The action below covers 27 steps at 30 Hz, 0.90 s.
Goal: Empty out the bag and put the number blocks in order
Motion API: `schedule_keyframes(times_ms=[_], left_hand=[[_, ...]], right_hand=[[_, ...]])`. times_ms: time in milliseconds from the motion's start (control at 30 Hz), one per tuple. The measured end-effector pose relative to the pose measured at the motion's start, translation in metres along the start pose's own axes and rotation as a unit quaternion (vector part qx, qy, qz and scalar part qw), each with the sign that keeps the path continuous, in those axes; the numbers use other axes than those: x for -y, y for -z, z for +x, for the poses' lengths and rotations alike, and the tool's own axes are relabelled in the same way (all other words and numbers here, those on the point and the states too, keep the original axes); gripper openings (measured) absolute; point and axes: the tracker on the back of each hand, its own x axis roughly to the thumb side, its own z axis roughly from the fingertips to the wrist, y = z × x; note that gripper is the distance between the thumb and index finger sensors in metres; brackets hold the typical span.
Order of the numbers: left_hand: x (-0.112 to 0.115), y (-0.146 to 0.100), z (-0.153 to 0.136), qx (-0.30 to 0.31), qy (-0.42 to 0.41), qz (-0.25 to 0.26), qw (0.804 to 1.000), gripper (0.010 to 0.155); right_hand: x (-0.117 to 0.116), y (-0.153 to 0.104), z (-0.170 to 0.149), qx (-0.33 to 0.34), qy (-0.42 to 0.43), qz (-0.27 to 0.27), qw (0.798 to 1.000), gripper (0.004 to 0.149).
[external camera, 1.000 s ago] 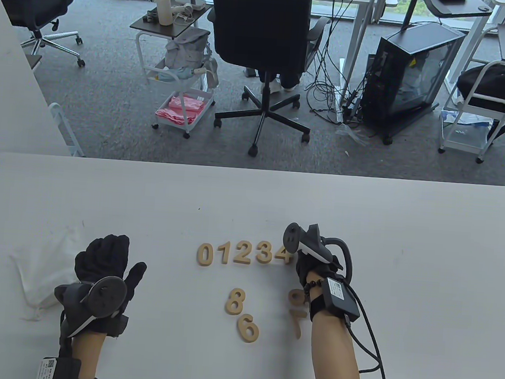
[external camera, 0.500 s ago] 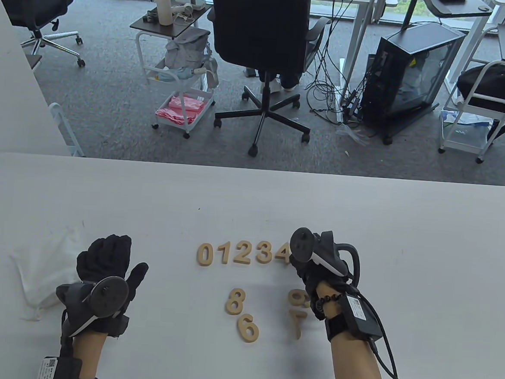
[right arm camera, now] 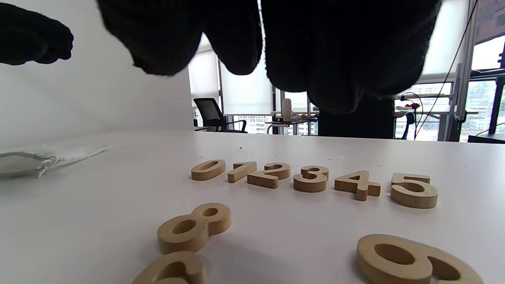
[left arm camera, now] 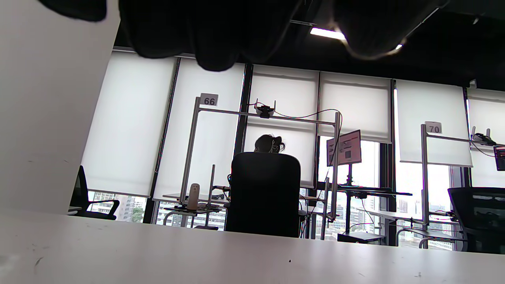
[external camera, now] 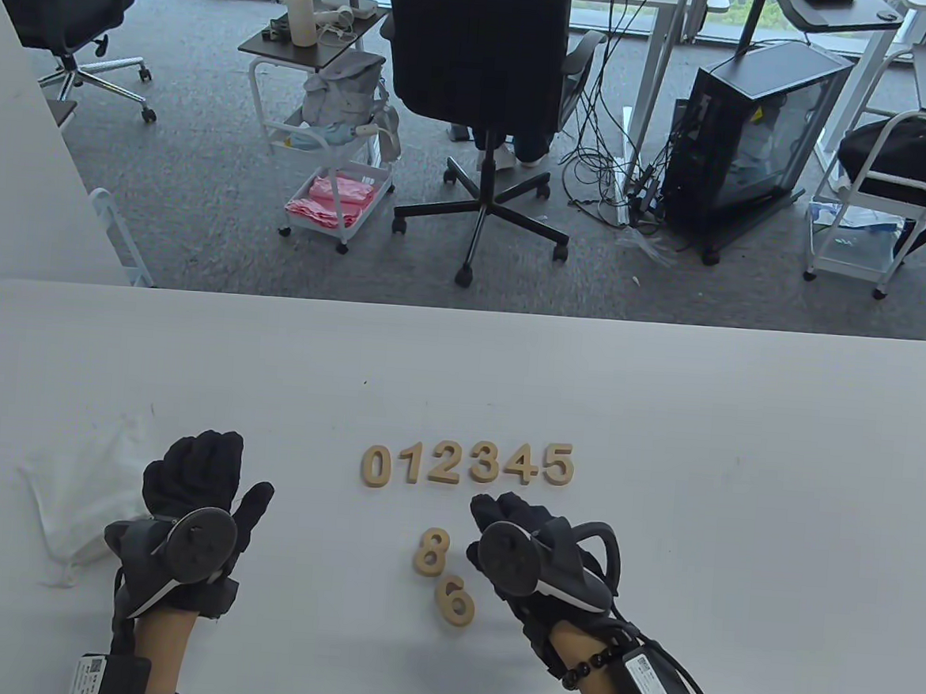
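On white table (external camera: pixel 745 398) | flat wooden numerals (external camera: pixel 467 463) | both grips wide, empty

White bench (external camera: pixel 745 398) in the foreground, its far edge meeting grey carpet (external camera: pixel 205 186). Beyond it a black office chair (external camera: pixel 481 87) on a five-star castor base, its back to the bench. To its left a white trolley (external camera: pixel 327 187) holding pink cloth on the bottom shelf; a second black chair (external camera: pixel 66 10) at far left. At right, a black computer tower (external camera: pixel 755 138) with loose cables (external camera: pixel 602 167) beside it. Roller blinds (left arm camera: pixel 284 102) cover tall windows; a ceiling light (left arm camera: pixel 325 33) is lit.
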Motion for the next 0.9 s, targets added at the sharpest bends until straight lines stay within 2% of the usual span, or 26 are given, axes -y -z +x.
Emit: schedule_keyframes(times_ms=[133, 267, 333, 900], left_hand=[[0.0, 0.0, 0.0, 0.001, -0.001, 0.0, 1.0, 0.074], [0.001, 0.0, 0.001, 0.003, 0.0, -0.002, 1.0, 0.073], [0.001, 0.0, 0.001, 0.002, 0.001, -0.002, 1.0, 0.073], [0.001, 0.0, 0.0, -0.001, 0.003, -0.004, 1.0, 0.074]], right_hand=[[-0.02, -0.003, 0.023, 0.003, -0.035, 0.026, 0.999, 0.06], [-0.042, -0.004, 0.032, -0.003, -0.048, 0.019, 0.999, 0.06], [-0.051, -0.002, 0.034, -0.006, -0.043, 0.047, 0.998, 0.061], [-0.094, 0.006, 0.052, -0.052, -0.077, 0.145, 0.985, 0.087]])
